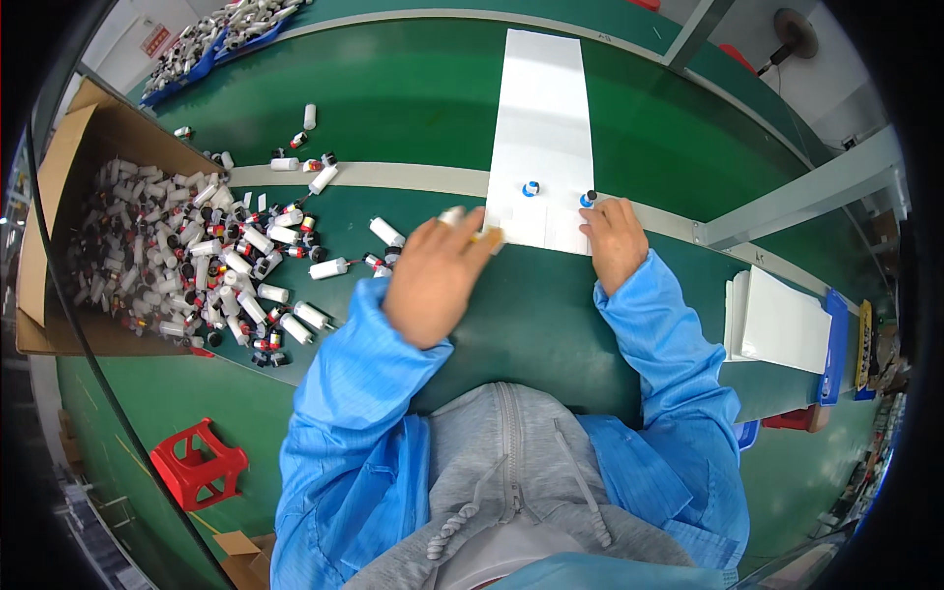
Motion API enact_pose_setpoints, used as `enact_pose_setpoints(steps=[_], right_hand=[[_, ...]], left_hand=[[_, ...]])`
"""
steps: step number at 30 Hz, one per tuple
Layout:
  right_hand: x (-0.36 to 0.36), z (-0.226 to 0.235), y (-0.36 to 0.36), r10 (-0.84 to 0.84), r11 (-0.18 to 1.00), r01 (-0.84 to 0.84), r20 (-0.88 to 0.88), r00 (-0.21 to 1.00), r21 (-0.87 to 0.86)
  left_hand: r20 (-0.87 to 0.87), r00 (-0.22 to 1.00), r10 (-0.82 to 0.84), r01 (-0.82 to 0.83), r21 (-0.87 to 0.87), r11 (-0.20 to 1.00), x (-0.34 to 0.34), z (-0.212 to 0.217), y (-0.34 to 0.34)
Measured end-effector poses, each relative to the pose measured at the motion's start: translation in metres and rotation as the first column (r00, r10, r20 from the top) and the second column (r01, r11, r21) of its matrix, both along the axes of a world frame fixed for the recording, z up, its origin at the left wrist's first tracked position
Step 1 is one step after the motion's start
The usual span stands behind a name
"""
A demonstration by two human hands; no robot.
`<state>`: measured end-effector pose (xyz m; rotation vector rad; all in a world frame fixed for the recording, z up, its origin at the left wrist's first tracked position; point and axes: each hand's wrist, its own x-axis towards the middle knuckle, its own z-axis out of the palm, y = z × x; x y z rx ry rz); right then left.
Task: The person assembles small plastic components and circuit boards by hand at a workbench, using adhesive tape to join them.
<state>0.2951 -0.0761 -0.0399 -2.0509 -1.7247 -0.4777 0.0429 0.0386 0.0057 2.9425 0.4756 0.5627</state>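
Note:
A long white sheet (543,108) lies across the green table in front of me. On it stands a small bottle with a blue label (531,189). A second blue-labelled bottle with a black cap (588,199) is near the sheet's right edge, at the fingertips of my right hand (617,244), which curls closed around its lower part. My left hand (433,280) hovers by the sheet's near left corner, smeared by motion. Its closed fingers hold a small white and yellow thing (490,239), too blurred to name. Loose white bottles (385,232) lie to its left.
A cardboard box (59,187) on its side spills a heap of small bottles (236,261) over the table's left. Blue trays of bottles (202,64) stand far left. White sheets (785,320) are stacked at right, near a metal post (801,202). A red stool (200,464) is on the floor.

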Motion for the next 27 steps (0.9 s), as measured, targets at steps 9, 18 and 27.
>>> enact_pose_setpoints(steps=[9,18,27], right_hand=[[-0.003,0.008,0.010,-0.142,0.963,0.079,-0.235,0.962,-0.258],[-0.007,0.024,0.004,-0.115,0.959,0.090,-0.077,0.990,-0.268],[-0.065,0.079,0.040,0.446,0.725,-0.676,-0.838,0.315,0.131]], left_hand=[[0.105,0.971,0.216,-0.198,-0.158,0.967,-0.002,-0.025,0.007],[0.066,0.935,0.347,-0.331,-0.182,0.926,-0.006,-0.017,0.013],[0.648,0.519,0.558,0.825,-0.550,-0.129,-0.004,-0.009,0.013]])
